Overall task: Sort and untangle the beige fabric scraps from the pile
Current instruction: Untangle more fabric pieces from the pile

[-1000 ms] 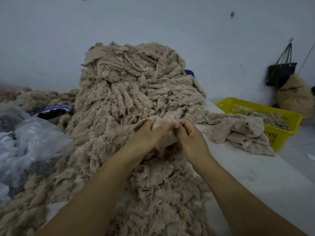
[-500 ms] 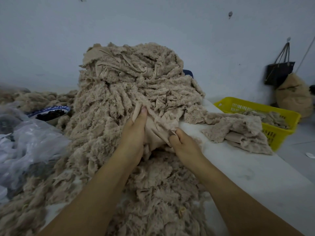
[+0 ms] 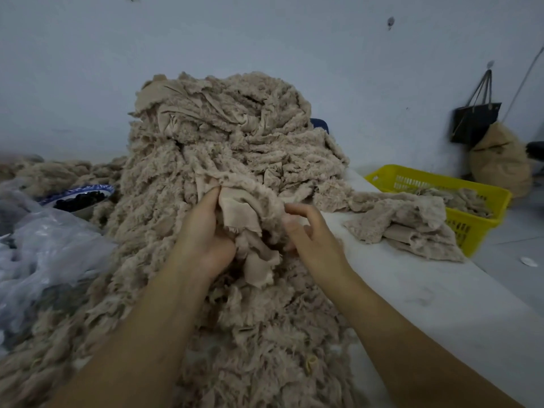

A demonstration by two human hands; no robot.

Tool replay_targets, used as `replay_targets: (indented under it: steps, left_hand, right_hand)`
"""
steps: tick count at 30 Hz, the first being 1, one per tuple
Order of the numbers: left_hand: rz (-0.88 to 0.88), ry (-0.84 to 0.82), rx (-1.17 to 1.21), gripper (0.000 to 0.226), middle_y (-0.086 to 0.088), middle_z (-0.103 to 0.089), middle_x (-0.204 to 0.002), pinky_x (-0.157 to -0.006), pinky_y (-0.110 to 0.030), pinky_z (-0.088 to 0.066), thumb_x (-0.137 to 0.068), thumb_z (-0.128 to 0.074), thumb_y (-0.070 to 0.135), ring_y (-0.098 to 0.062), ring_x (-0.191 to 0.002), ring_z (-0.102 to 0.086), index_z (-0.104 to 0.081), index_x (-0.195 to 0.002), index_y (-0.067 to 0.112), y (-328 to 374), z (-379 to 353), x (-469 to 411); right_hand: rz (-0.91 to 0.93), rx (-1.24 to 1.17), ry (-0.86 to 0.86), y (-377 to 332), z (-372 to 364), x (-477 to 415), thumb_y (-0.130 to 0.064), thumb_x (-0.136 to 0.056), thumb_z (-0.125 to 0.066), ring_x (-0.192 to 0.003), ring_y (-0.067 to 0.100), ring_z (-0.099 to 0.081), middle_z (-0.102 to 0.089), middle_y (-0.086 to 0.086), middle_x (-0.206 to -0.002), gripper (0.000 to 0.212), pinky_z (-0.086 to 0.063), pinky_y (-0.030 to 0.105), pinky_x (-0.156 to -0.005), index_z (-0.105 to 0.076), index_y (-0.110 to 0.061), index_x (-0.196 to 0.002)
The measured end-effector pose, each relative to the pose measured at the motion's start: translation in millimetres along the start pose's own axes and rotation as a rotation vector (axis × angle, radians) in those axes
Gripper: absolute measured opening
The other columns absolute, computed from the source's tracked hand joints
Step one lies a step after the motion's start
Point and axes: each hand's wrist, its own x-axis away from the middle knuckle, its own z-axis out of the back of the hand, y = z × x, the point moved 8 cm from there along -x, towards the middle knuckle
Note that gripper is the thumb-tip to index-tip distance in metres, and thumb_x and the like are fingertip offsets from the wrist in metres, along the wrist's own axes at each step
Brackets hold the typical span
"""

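Both hands work at the front of the heap. The left hand (image 3: 206,234) has its fingers curled round a beige scrap (image 3: 241,212), thumb pressed up against the smooth backing, with the scrap's fluffy edge folded over the top and a ragged tail hanging below the palm. The right hand (image 3: 313,235) sits just beside that scrap, fingers loosely bent and apart with nothing between them. Its thumb may brush the fuzzy edge, but the blur there makes this hard to tell.

The scrap lies low on the front face of the big pile (image 3: 223,142), a tall mound of tangled beige fleece strips that spills down the table (image 3: 441,304) toward the camera and between both forearms.

To the right, a smaller flat stack of scraps (image 3: 409,228) rests at the table's far edge, touching the yellow basket (image 3: 477,198) beyond it, which holds more beige pieces. Against the wall behind the basket hang a black bag (image 3: 475,122) and a tan sack (image 3: 500,163).

On the left, a crumpled clear plastic bag (image 3: 44,248) lies beside the pile, and behind it stands a blue-rimmed bowl (image 3: 97,190) filled with something dark.
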Motion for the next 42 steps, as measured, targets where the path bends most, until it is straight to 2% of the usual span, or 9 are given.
replay_targets:
  steps: [4, 9, 17, 22, 26, 29, 33, 38, 42]
  left_hand:
    - [0.072, 0.035, 0.023, 0.039, -0.007, -0.071, -0.081, -0.065, -0.028, -0.057, -0.101, -0.049, 0.035, -0.017, -0.068, -0.07, -0.074, -0.085, 0.008, -16, -3, 1]
    - [0.09, 0.037, 0.026, 0.039, -0.01, -0.075, -0.08, -0.056, -0.027, -0.059, -0.096, -0.057, 0.038, -0.022, -0.073, -0.073, -0.077, -0.081, 0.009, -24, -10, 3]
    - [-0.121, -0.008, -0.071, 0.032, -0.013, -0.075, -0.101, -0.064, -0.034, -0.061, -0.099, -0.053, 0.039, -0.027, -0.084, -0.074, -0.073, -0.109, 0.016, -13, -23, 9]
    - [-0.27, 0.028, 0.045, 0.032, -0.001, -0.076, -0.104, -0.081, -0.036, -0.057, -0.093, -0.055, 0.043, -0.02, -0.1, -0.071, -0.082, -0.079, 0.033, 23, -13, 10]
    - [-0.207, 0.135, 0.084, 0.041, 0.007, -0.076, -0.082, -0.051, -0.024, -0.052, -0.101, -0.049, 0.043, -0.01, -0.069, -0.071, -0.079, -0.076, 0.033, 19, -3, 8]
    - [-0.17, 0.148, 0.105, 0.031, 0.006, -0.07, -0.077, -0.047, -0.023, -0.047, -0.098, -0.051, 0.046, -0.011, -0.061, -0.064, -0.069, -0.099, 0.022, 24, 2, 5]
    - [-0.075, 0.111, 0.095, 0.032, 0.002, -0.068, -0.076, -0.049, -0.026, -0.046, -0.098, -0.053, 0.047, -0.012, -0.059, -0.063, -0.066, -0.105, 0.018, 6, -5, 2]
    - [-0.034, 0.087, 0.178, 0.027, 0.001, -0.077, -0.08, -0.058, -0.025, -0.058, -0.099, -0.054, 0.038, -0.01, -0.068, -0.073, -0.069, -0.101, 0.016, -5, -13, 4]
    - [-0.153, 0.174, 0.242, 0.021, 0.006, -0.075, -0.072, -0.052, -0.022, -0.055, -0.102, -0.05, 0.033, -0.007, -0.063, -0.071, -0.066, -0.101, 0.018, 7, -3, 4]
  right_hand:
    - [-0.008, -0.042, -0.145, -3, -16, 3, -0.078, -0.082, -0.048, -0.08, 0.001, -0.066, -0.062, -0.008, -0.107, 0.062, -0.053, 0.024, -0.07, -0.044, -0.042, -0.134]
    - [0.011, 0.195, 0.004, 1, -7, -3, -0.038, -0.103, -0.044, -0.062, 0.01, -0.041, -0.049, 0.009, -0.076, 0.039, -0.032, 0.023, -0.055, -0.052, -0.001, -0.094]
    - [-0.2, 0.427, 0.064, 36, 13, -14, -0.022, -0.103, -0.039, -0.067, 0.019, -0.044, -0.044, 0.0, -0.068, 0.031, -0.028, 0.031, -0.055, -0.044, -0.015, -0.074]
    - [-0.262, 0.386, 0.114, 49, 30, -13, -0.023, -0.103, -0.039, -0.082, 0.022, -0.05, -0.05, -0.001, -0.076, 0.025, -0.035, 0.029, -0.071, -0.05, -0.014, -0.082]
    - [-0.252, 0.486, 0.048, 46, 19, -12, -0.021, -0.1, -0.044, -0.079, 0.025, -0.049, -0.044, 0.001, -0.071, 0.032, -0.031, 0.033, -0.064, -0.038, -0.017, -0.069]
    - [-0.145, 0.414, 0.143, 30, 29, -7, -0.024, -0.097, -0.051, -0.091, 0.024, -0.047, -0.041, -0.007, -0.09, 0.013, -0.038, 0.035, -0.069, -0.049, -0.013, -0.091]
    - [0.148, 0.251, 0.154, -25, 14, 7, -0.049, -0.094, -0.043, -0.088, 0.007, -0.051, -0.046, -0.014, -0.118, 0.04, -0.04, 0.026, -0.074, -0.049, -0.028, -0.127]
    - [0.254, 0.304, -0.074, -34, -29, 15, -0.035, -0.102, -0.048, -0.069, -0.012, -0.049, -0.05, -0.017, -0.072, 0.028, -0.036, 0.01, -0.062, -0.043, -0.037, -0.074]
    - [0.12, 0.544, -0.217, 0, -31, 6, -0.02, -0.105, -0.041, -0.078, 0.014, -0.052, -0.052, -0.001, -0.082, 0.023, -0.035, 0.028, -0.065, -0.047, -0.016, -0.084]
